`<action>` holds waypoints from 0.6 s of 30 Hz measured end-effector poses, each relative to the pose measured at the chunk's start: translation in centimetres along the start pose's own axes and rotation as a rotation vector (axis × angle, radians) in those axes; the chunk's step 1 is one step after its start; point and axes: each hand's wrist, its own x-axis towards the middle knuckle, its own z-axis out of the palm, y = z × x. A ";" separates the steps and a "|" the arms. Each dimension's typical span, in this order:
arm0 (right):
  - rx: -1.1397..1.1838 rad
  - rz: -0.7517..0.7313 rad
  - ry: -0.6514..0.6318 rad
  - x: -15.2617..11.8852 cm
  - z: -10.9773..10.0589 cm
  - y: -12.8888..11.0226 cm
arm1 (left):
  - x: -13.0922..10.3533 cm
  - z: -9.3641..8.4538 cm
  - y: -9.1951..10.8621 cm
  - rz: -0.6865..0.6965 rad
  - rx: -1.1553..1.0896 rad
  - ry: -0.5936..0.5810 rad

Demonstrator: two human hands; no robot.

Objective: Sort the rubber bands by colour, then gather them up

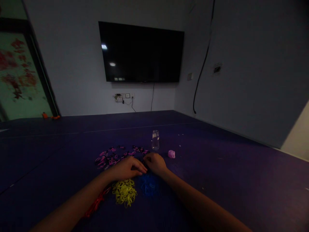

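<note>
My left hand point(130, 168) reaches over the spread of small bands, its fingers stretched to the right and the thumb a little apart; I see nothing in it. Close beside its fingertips, my right hand point(155, 163) has its fingers curled in; what they hold, if anything, is hidden. Below the left hand lies a heap of yellow rubber bands point(125, 192). Blue rubber bands point(149, 185) lie beneath the gap between both hands. Red rubber bands point(96, 204) are partly covered by my left forearm. Pink and black bands point(109, 158) are scattered beyond my left hand.
A clear jar point(155, 140) stands upright just past my right hand. Right of it lies a crumpled-looking pink object point(171, 154). The purple surface point(229, 167) runs to the walls. A television point(142, 53) hangs ahead, and a black cable point(201, 69) dangles at the right.
</note>
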 end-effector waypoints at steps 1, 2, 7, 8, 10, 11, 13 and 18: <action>0.002 -0.003 -0.003 0.0 0.0 0.0 | 0.0 -0.2 0.1 -0.009 -0.008 0.026; 0.003 -0.005 -0.008 0.0 -0.1 0.0 | 0.0 -0.4 0.3 -0.016 -0.011 0.066; -0.001 -0.004 -0.030 0.1 0.0 0.2 | -0.7 -1.8 4.0 -0.010 0.087 0.394; 0.005 -0.005 -0.025 0.2 0.1 0.3 | -1.0 -2.0 4.9 -0.005 0.127 0.459; 0.040 -0.005 -0.007 0.3 0.3 0.6 | -1.6 -2.2 6.2 0.024 0.219 0.595; 0.070 -0.003 0.007 0.4 0.4 0.8 | -2.0 -2.2 6.4 0.033 0.262 0.668; 0.149 -0.011 0.049 0.6 0.6 1.2 | -2.9 -1.9 5.8 0.027 0.337 0.800; 0.280 -0.040 0.221 0.3 0.4 1.4 | -7.0 -1.0 1.2 -0.118 0.485 1.047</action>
